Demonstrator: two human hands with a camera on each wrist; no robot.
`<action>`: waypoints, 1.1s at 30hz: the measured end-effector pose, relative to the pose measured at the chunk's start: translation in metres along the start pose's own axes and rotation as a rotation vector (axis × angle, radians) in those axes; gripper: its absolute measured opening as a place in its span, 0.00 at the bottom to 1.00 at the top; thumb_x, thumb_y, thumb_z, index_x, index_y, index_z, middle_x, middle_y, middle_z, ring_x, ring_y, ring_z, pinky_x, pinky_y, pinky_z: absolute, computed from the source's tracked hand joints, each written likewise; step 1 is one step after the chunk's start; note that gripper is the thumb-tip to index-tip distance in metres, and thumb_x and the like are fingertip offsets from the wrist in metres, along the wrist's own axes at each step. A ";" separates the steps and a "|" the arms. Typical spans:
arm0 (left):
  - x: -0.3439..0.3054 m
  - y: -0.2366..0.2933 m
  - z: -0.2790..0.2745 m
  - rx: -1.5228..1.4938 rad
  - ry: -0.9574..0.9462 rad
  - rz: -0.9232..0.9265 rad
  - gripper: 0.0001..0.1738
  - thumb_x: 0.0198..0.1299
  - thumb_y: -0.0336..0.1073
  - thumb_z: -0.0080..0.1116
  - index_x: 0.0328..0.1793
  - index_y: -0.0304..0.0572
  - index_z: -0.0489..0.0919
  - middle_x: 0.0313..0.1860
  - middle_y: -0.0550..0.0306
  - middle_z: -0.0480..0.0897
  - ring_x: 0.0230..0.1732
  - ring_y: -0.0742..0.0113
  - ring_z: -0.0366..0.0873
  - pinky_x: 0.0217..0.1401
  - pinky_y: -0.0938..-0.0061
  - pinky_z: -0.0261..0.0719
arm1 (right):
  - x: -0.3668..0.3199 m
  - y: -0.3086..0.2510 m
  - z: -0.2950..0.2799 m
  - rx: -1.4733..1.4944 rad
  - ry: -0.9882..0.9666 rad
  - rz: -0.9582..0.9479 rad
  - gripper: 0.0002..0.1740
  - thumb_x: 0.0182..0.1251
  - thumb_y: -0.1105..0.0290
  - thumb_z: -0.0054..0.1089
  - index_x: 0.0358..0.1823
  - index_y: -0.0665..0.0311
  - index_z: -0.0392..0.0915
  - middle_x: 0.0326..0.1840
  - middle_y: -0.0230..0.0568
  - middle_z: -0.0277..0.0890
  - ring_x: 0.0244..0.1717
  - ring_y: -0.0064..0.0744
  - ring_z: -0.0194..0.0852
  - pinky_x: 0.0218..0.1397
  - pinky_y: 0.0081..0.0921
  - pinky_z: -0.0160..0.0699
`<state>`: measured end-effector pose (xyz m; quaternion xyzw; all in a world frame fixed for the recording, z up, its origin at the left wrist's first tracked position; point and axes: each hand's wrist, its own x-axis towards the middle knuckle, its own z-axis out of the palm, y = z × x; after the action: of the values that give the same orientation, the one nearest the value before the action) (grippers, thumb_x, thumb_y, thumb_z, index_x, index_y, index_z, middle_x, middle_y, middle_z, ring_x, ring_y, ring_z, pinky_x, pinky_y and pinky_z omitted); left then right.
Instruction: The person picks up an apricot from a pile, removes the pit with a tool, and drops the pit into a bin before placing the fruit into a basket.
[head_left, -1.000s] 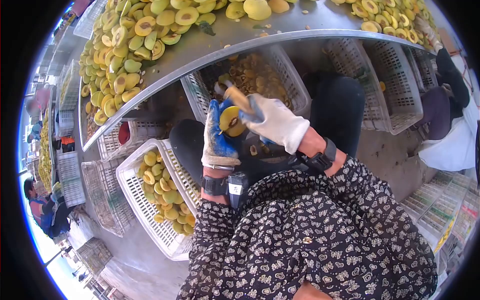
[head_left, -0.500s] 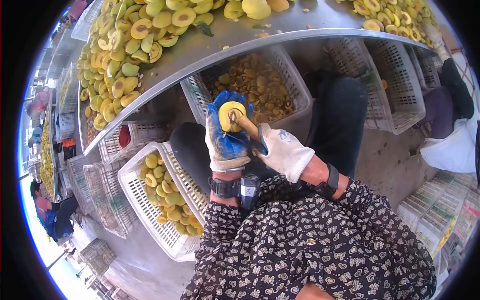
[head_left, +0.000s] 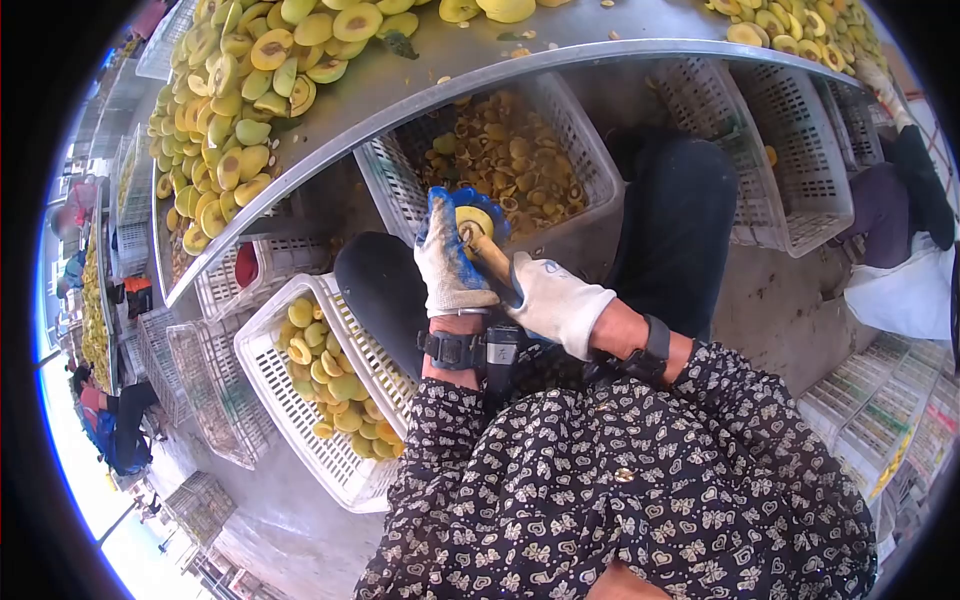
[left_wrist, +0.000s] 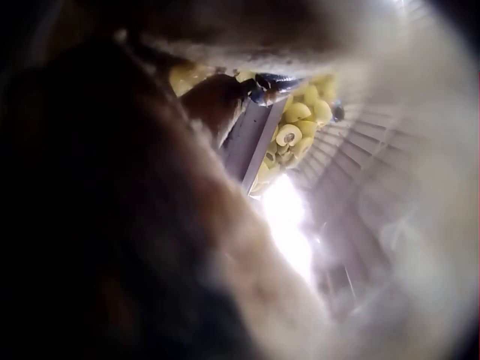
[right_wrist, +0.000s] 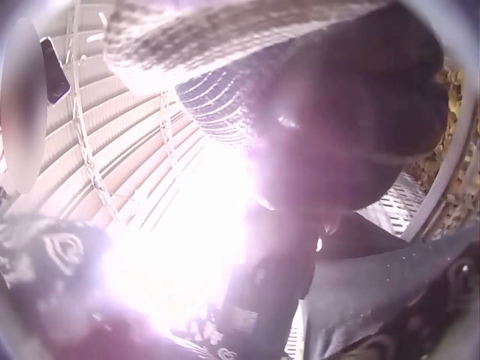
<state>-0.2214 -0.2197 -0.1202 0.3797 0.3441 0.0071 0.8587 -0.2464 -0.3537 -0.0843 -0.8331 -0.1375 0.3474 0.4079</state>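
In the head view my left hand (head_left: pixel 450 268), in a white glove with blue palm, holds a yellow stone fruit half (head_left: pixel 474 217), cut face up, in its curled fingers. My right hand (head_left: pixel 562 302), in a white glove, grips a wooden-handled pitting tool (head_left: pixel 488 256). The tool's tip is at the brown middle of the cut face, partly covered by the handle. Both hands are low over the lap, in front of a crate (head_left: pixel 597 172) of fruit scraps. Glove and glare fill much of both wrist views.
A metal table (head_left: pixel 455 62) crosses ahead, bearing heaped fruit halves (head_left: pixel 225 110). A white crate (head_left: pixel 262 385) of fruit halves stands at the left knee. Other crates (head_left: pixel 800 215) stand under the table at right. Another person (head_left: pixel 105 425) is at far left.
The tool has come from a raised, blurred position above the fruit onto its cut face. The left hand has shifted a little right and turned slightly, with the fruit half still in it.
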 end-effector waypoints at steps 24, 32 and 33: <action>0.002 -0.006 -0.003 -0.083 -0.051 0.182 0.21 0.63 0.47 0.56 0.43 0.32 0.79 0.36 0.50 0.81 0.36 0.61 0.80 0.43 0.66 0.83 | 0.004 -0.012 0.005 -0.063 0.046 0.102 0.12 0.60 0.73 0.50 0.42 0.74 0.69 0.37 0.62 0.77 0.41 0.57 0.77 0.43 0.42 0.75; 0.002 -0.010 -0.013 0.157 0.168 0.071 0.20 0.62 0.46 0.57 0.41 0.31 0.79 0.30 0.50 0.81 0.28 0.61 0.80 0.31 0.67 0.84 | 0.008 -0.010 -0.002 0.031 -0.168 0.185 0.14 0.58 0.73 0.53 0.44 0.74 0.72 0.41 0.62 0.76 0.46 0.55 0.76 0.48 0.40 0.73; 0.003 -0.012 -0.015 0.084 0.146 0.074 0.20 0.63 0.46 0.57 0.41 0.31 0.79 0.30 0.50 0.81 0.28 0.61 0.80 0.31 0.66 0.84 | 0.009 -0.009 -0.001 0.017 -0.173 0.166 0.14 0.58 0.73 0.53 0.44 0.74 0.72 0.41 0.62 0.76 0.46 0.54 0.76 0.48 0.40 0.73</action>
<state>-0.2311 -0.2178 -0.1368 0.4262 0.3913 0.0520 0.8139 -0.2386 -0.3444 -0.0811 -0.8049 -0.0998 0.4518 0.3716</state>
